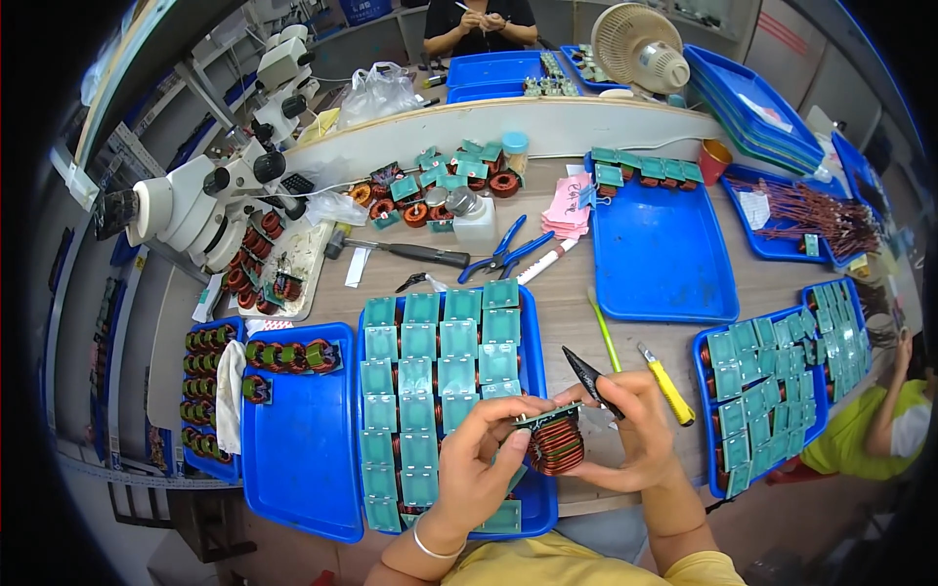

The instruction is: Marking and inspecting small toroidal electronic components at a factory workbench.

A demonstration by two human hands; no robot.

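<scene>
In the head view, with clock directions read from the coil in the hands, the green circuit board with a copper-wound toroidal coil (555, 447) is held up in front of the person, over the right edge of a blue tray filled with green boards (532, 342). The left hand (481, 461) clamps the board's left edge between thumb and fingers. The right hand (640, 439) has its fingers closed around a black pointed tool (584, 373), its tip aimed toward 11 o'clock, while its thumb lies at the coil's lower right. The two hands meet at this one piece, and a pale bracelet (438, 549) circles the left wrist.

At 9 o'clock, past the filled tray, lies another blue tray (298, 449) with a few wound coils along its top; a white cloth (230, 396) hangs over its left neighbour, a tray of coils (209, 471). A stereo microscope (186, 210) stands toward 10 o'clock. Toward 11 are a hammer (420, 254), a white bottle (476, 232) and a heap of board-mounted coils (440, 186). Blue-handled pliers (508, 260) lie between 11 and 12, near pink paper slips (567, 207) at 12.

At 1 o'clock a slim green stick (603, 330) points toward a large blue tray (664, 254), which bears boards along its far rim. A yellow utility knife (668, 387) lies at 2. Between 2 and 3 sits a tray crowded with green boards (705, 430). One co-worker (481, 21) is near 12, another person in a lime top (860, 430) at 3.
</scene>
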